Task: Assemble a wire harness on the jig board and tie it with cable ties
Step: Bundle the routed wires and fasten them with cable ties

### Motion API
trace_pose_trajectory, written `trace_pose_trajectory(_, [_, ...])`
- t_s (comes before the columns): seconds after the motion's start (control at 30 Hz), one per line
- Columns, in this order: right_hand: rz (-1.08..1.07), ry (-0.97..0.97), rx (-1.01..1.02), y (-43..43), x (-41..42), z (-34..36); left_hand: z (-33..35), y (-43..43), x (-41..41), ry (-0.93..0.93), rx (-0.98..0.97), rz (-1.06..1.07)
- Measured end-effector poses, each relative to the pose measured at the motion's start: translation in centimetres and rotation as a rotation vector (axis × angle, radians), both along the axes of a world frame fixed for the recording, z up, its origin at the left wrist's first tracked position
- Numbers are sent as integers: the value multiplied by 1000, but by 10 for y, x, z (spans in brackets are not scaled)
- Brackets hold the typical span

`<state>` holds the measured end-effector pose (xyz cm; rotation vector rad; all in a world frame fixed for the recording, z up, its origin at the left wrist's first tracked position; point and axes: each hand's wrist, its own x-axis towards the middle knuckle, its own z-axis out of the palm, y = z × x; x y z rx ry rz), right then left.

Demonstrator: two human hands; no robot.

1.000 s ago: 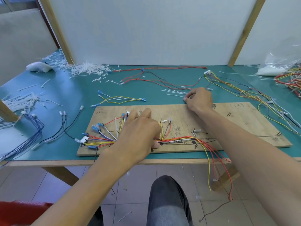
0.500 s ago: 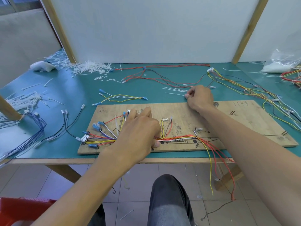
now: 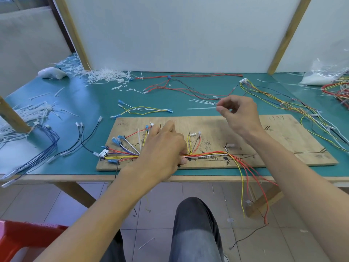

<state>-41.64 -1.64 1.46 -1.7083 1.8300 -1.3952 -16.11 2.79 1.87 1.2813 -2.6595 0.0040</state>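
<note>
The right hand [image 3: 238,118] is raised over the far edge of the jig board [image 3: 283,140], right of centre in the frame. Its thumb and forefinger are pressed together on one end of a white cable tie [image 3: 202,108], which sticks out to the left as a blurred strip; the other fingers are loosely curled.

The left hand [image 3: 162,146] lies at centre frame on the wire harness [image 3: 207,154], fingers stretched forward over the wires. The thumb tip shows at the near side of the bundle (whether it clamps the wires I cannot tell).

The harness runs along the near part of the board. Its left end fans out into blue terminals and a white connector, and at its right end red and yellow wires drop over the edge of the green table [image 3: 75,103] towards the tiled floor.

- Just beyond the board, left of the right hand, lie yellow and white leads [image 3: 143,109].
- Further back lies a spread of red and black wires [image 3: 188,86].
- A second harness of mostly yellow wires [image 3: 283,104] trails down the right side.
- A bunch of blue wires [image 3: 51,140] lies at the left edge.
- A heap of white tie offcuts [image 3: 105,76] sits in the upper left.
- A clear plastic bag [image 3: 324,74] sits in the upper right.
- At the bottom are a knee in grey trousers [image 3: 194,224] and a red crate [image 3: 22,237] in the lower left corner.
</note>
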Motion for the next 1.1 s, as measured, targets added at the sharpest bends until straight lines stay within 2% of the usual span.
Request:
trace_pose_trajectory(0.1, [145, -11, -31, 38, 15, 18, 4, 7, 13, 154, -12, -12])
trace_pose_trajectory(0.2, [296, -54, -66, 71, 29, 31, 15, 19, 33, 589, -41, -24])
trace_pose_trajectory(0.27, [431, -21, -43, 87, 40, 38, 27, 28, 42, 743, -37, -22])
trace_pose_trajectory(0.4, [626, 50, 2, 95, 65, 53, 42, 34, 53, 627, 100, -107])
trace_pose_trajectory(0.6, [687, -201, -12, 92, 98, 50, 31, 42, 64, 628, 95, -58])
trace_pose_trajectory(0.73, [568, -377, 46, 97, 115, 25, 18, 40, 71, 689, 130, -7])
trace_pose_trajectory(0.87, [509, -324, 88, 101, 120, 1, 8, 40, 69, 715, 163, -3])
trace_pose_trajectory(0.97, [440, -253, 8, 100, 118, -6, -2, 40, 68, 707, 115, 25])
trace_pose_trajectory(1.03, [328, -214, -58, 95, 113, -10, -8, 42, 71, 642, 108, 60])
trace_pose_trajectory(1.1, [212, -181, -107, 88, 109, -12, -14, 45, 73, 475, 53, 41])
